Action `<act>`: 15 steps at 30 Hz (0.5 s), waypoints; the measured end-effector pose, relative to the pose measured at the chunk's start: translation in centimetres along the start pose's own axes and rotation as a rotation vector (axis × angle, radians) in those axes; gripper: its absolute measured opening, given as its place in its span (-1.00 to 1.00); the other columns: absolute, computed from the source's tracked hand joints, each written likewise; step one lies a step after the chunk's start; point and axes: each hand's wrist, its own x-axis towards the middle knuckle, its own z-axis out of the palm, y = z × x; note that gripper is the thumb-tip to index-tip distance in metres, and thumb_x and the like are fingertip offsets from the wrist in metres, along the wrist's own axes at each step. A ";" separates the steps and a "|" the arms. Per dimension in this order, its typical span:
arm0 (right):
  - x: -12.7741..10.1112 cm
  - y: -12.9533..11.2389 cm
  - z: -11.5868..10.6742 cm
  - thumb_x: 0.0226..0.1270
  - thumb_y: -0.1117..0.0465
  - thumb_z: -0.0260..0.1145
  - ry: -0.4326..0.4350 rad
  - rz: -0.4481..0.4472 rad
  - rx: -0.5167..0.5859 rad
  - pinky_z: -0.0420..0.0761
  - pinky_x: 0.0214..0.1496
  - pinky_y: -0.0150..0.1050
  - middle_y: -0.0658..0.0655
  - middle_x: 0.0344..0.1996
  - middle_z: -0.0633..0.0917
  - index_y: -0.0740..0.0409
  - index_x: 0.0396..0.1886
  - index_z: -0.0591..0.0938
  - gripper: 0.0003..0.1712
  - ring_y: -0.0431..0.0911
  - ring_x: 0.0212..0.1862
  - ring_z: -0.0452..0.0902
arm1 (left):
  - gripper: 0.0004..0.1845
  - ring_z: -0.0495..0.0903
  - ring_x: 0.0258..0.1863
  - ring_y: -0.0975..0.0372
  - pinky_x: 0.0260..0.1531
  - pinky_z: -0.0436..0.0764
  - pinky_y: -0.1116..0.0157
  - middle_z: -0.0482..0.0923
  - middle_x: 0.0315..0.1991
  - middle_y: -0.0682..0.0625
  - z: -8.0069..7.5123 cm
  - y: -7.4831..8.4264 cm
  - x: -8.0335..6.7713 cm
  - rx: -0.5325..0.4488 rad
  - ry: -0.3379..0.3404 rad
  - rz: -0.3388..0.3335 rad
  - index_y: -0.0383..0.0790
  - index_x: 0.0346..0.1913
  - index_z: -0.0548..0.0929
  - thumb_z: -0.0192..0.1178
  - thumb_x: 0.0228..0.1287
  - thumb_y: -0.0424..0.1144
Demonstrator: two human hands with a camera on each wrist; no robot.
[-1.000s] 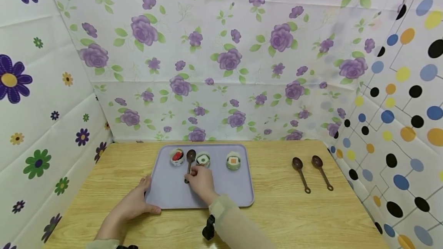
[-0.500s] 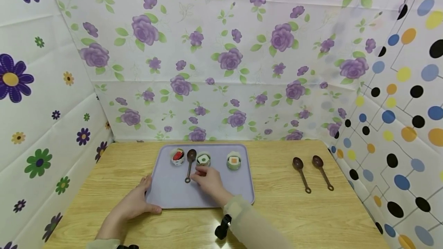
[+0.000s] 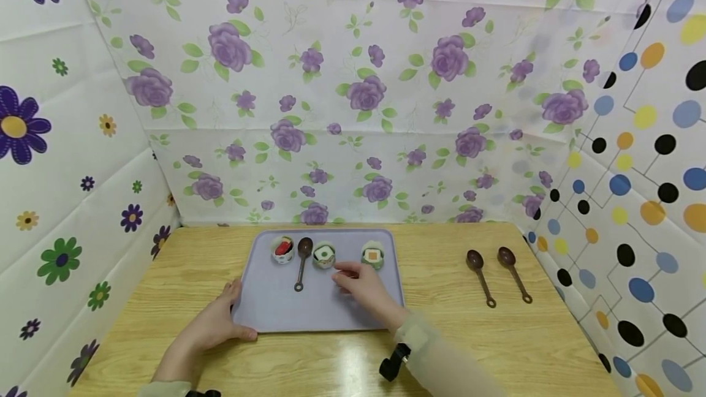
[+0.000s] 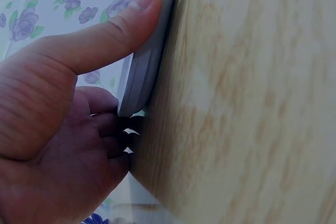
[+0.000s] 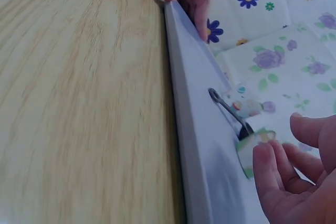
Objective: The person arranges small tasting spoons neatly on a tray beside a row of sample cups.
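Observation:
A lavender tray point(image 3: 276, 311) lies on the wooden table. My left hand point(image 3: 212, 323) grips its front left corner, thumb along the front edge and fingers along the left side; in the left wrist view the thumb point(image 4: 113, 35) lies against the rim. On the tray a brown spoon point(image 3: 301, 265) lies between a small cup with a red top point(image 3: 283, 250) and one with a white-and-green top point(image 3: 323, 254). My right hand point(image 3: 366, 290) hovers over the tray holding nothing, its fingers loosely bent, near a green cup with an orange square point(image 3: 372, 255).
Two more brown spoons, one left point(image 3: 481, 277) and one right point(image 3: 514, 274), lie on the table point(image 3: 441, 336) to the right of the tray. A flowered cloth point(image 3: 342, 109) hangs behind, with a dotted cloth point(image 3: 640, 213) on the right and another flowered one on the left.
My right hand has let go of the spoon's handle and moved to the right, away from it. The spoon stays between the two left cups. The left hand has not moved.

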 end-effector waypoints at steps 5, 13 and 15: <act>-1.0 0.0 -2.7 0.61 0.16 0.35 -0.046 -0.032 0.009 0.79 0.04 -0.14 0.22 0.02 0.77 0.38 0.36 0.63 -0.51 0.03 0.02 0.73 | 0.65 -0.31 0.63 -0.41 0.54 -0.12 -0.37 -0.29 0.64 -0.57 -0.1 0.1 0.1 0.001 -0.003 -0.005 -0.61 0.64 -0.19 0.77 -0.23 0.15; -2.6 0.4 -6.6 0.59 0.15 0.39 -0.023 -0.043 0.016 0.78 0.04 -0.15 0.27 0.11 0.75 0.40 0.35 0.63 -0.48 0.02 0.03 0.73 | 0.65 -0.31 0.63 -0.40 0.55 -0.13 -0.36 -0.29 0.64 -0.57 -0.1 0.1 0.1 -0.004 -0.004 -0.011 -0.62 0.64 -0.19 0.77 -0.23 0.13; -3.0 0.5 -7.7 0.59 0.15 0.38 -0.009 -0.040 0.010 0.78 0.05 -0.15 0.32 0.15 0.73 0.40 0.35 0.63 -0.49 -0.01 0.02 0.73 | 0.65 -0.31 0.63 -0.40 0.55 -0.13 -0.36 -0.29 0.64 -0.56 0.0 0.1 0.2 0.000 -0.004 -0.011 -0.61 0.64 -0.19 0.77 -0.23 0.13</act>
